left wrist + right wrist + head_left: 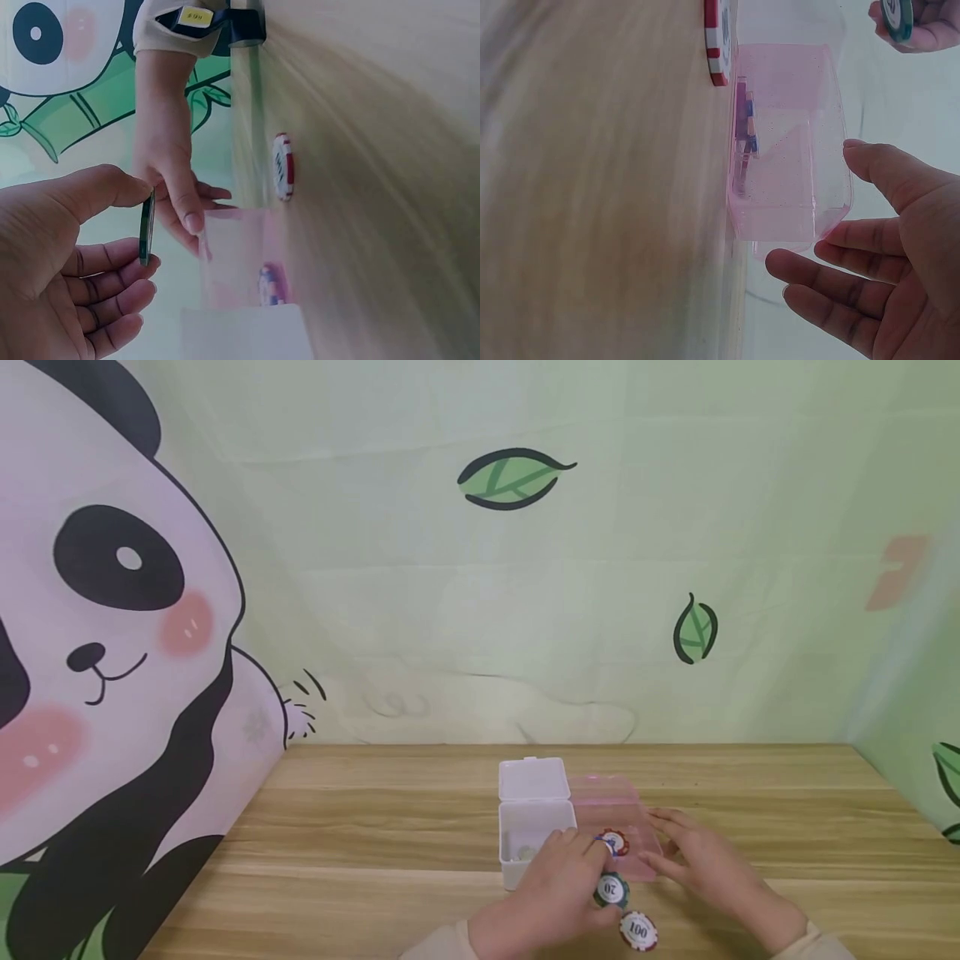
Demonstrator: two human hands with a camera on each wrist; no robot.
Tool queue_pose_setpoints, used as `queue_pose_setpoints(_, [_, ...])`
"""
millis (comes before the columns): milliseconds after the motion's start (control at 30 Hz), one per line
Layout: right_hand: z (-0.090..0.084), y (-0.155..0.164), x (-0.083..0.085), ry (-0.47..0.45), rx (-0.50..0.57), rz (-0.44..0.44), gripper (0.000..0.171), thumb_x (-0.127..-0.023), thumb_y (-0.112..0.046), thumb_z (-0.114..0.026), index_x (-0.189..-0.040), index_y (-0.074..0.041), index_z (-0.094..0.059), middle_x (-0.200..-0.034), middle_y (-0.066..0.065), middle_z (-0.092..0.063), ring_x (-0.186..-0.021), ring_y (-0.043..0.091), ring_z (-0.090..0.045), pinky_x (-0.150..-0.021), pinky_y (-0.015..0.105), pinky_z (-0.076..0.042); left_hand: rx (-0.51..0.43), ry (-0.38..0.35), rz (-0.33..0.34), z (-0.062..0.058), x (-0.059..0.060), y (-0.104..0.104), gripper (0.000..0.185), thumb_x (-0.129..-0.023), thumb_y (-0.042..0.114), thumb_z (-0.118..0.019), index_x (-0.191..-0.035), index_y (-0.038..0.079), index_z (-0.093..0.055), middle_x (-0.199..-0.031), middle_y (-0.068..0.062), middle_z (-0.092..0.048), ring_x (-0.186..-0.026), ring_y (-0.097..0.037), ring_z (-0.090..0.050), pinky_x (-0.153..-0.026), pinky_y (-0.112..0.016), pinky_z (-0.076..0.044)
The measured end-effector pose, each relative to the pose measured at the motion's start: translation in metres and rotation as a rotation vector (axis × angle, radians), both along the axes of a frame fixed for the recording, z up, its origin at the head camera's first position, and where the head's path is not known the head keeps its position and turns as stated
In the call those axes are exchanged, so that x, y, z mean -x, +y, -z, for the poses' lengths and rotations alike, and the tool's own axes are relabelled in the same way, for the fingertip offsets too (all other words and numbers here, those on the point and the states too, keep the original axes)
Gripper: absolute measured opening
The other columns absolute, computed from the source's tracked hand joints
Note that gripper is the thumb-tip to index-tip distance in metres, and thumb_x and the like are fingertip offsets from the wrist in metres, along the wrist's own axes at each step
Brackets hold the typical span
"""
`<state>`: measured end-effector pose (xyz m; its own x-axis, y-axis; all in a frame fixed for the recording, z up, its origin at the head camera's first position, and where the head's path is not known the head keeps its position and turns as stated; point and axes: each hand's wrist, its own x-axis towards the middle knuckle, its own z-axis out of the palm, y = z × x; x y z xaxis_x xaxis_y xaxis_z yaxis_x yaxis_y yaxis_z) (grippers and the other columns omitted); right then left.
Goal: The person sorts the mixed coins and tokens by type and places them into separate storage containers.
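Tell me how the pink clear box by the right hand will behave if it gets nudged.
The pink box looks thin-walled and see-through, so it is probably light and would slide on the smooth wooden table. It holds only a chip or two, adding little weight. The right hand rests by its rim, fingers straight, which likely steadies it; its walls may flex if squeezed.

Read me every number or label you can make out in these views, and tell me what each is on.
"20": on the green chip pinched by the left hand.
"100": on the red-and-white chip lying on the table.
Chip in the pink box: marking too blurred to read.
Yellow tag on the wrist strap: print too small to read.
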<state>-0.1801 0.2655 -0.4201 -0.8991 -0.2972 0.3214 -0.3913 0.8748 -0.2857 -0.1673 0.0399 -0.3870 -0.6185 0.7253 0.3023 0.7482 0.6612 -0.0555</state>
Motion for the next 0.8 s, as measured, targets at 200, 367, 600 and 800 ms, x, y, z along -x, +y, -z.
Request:
queue_pose_setpoints(200, [-0.001,0.000,-0.001,0.003,0.004,0.004,0.055,-0.085,-0.032,-0.070,-0.125,0.004,-0.059,-0.126,0.021,-0.061,-0.080,0.015,-0.068,-0.078,0.039,-0.057,-0.013,0.044,0.011,-0.005,0.008,0.002,0.038,-0.076,0.047,-0.075,-0.095,0.018,-0.060,-0.091,0.010,-0.059,-0.087,-0.005,-0.050,-0.069,-0.015,-0.032])
queue_pose_setpoints(367, [0.000,0.000,-0.001,-0.007,0.011,0.001,0.056,-0.085,-0.032,-0.070,-0.126,0.004,-0.058,-0.128,0.022,-0.060,-0.080,0.016,-0.069,-0.077,0.039,-0.057,0.009,0.020,-0.016,-0.008,0.016,0.004,0.039,-0.077,0.046,-0.075,-0.098,0.017,-0.060,-0.094,0.009,-0.059,-0.088,-0.005,-0.050,-0.072,-0.016,-0.037])
queue_pose_setpoints(600, [0.000,-0.001,-0.002,-0.044,0.021,0.013,0.057,-0.086,-0.035,-0.069,-0.127,0.003,-0.058,-0.130,0.021,-0.059,-0.082,0.017,-0.069,-0.077,0.039,-0.057,0.008,0.046,-0.027,-0.007,0.027,0.007,0.040,-0.076,0.048,-0.075,-0.096,0.016,-0.060,-0.089,0.008,-0.057,-0.085,-0.007,-0.049,-0.070,-0.017,-0.037])
queue_pose_setpoints(800, [-0.001,-0.001,-0.002,-0.034,0.022,0.015,0.056,-0.087,-0.035,-0.068,-0.127,0.003,-0.058,-0.130,0.021,-0.059,-0.082,0.015,-0.068,-0.076,0.037,-0.058,-0.015,-0.023,-0.060,-0.006,0.035,0.010,0.038,-0.076,0.044,-0.077,-0.094,0.015,-0.059,-0.088,0.006,-0.056,-0.083,-0.008,-0.048,-0.070,-0.017,-0.036])
